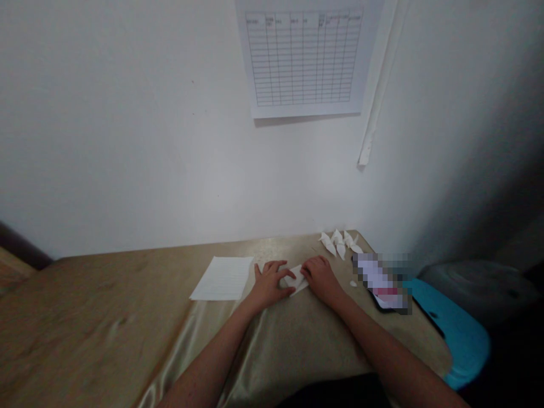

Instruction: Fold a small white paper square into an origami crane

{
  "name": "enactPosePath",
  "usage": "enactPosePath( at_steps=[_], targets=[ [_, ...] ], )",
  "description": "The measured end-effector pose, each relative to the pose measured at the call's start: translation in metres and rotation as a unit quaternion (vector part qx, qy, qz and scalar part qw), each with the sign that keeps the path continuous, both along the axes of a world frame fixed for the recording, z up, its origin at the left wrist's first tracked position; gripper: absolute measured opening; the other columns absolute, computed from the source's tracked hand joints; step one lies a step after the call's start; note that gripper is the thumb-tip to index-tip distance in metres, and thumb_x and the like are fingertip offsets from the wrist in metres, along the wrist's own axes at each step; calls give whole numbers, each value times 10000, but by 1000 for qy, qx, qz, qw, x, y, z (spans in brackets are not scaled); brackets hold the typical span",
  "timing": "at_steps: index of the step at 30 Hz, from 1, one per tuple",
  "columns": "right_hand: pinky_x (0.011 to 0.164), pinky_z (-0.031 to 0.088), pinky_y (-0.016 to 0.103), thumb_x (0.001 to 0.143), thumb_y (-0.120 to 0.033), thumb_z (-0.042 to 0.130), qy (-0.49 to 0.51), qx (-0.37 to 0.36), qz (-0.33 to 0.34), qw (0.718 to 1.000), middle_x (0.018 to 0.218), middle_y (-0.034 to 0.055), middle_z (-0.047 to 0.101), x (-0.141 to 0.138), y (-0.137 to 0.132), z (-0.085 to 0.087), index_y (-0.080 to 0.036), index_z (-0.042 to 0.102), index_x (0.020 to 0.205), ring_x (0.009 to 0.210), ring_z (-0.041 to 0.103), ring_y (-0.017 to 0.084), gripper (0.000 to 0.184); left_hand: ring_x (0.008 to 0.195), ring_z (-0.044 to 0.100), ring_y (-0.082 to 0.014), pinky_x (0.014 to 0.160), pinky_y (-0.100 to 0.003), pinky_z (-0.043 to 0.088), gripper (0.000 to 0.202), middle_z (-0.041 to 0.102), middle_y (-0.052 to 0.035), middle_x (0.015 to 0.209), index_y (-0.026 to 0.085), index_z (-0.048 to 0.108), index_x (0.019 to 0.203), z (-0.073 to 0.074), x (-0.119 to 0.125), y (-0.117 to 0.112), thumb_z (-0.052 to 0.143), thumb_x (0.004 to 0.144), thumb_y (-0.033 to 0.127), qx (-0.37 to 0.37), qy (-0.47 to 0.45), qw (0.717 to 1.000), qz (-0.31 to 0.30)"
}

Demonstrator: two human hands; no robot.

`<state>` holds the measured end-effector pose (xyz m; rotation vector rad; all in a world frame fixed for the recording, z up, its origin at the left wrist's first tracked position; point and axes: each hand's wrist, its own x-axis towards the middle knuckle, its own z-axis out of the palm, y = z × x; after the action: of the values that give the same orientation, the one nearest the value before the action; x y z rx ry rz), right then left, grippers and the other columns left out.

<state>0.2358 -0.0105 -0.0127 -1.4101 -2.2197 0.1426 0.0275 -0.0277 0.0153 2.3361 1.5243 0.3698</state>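
A small folded piece of white paper [301, 281] lies on the cloth-covered table between my hands. My left hand [272, 284] rests at its left side, fingers spread, with the thumb and index finger apart at the paper's edge. At the paper's upper right, my right hand [322, 277] has its fingers curled together and pressed on the paper; its fingertips are partly hidden. Left of my left hand lies a flat white sheet of lined paper [223, 277]. Several white folded paper figures [339, 243] stand in a row beyond my right hand.
A phone [380, 286], partly blurred out, lies right of my right hand, with a tiny white scrap [353, 283] nearby. The brownish satin cloth [106, 317] has folds at the front. A turquoise stool or chair [463, 334] stands at the right. A printed table sheet [306, 62] hangs on the wall.
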Motion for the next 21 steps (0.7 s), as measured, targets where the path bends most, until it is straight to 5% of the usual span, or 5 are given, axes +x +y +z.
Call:
enactPosePath(
  at_steps=[13,21],
  targets=[
    [1140,195,524,962,-211,520,-89,55,-26,994,1010,102,683,-12,-3,2,-190,677,976,1075,556,274,159,1392,382,-314,1130,-747,32,177,552,8,1450,353,771,884,1,0,2,672,845,494,-6,-28,999,18],
    [1144,195,529,960,-223,528,-89,53,-30,994,1023,93,678,-12,-4,0,-214,668,975,1072,547,259,141,1391,381,-331,1140,-734,22,176,549,14,1457,371,785,881,4,7,2,766,758,495,-22,-20,998,50]
  ],
)
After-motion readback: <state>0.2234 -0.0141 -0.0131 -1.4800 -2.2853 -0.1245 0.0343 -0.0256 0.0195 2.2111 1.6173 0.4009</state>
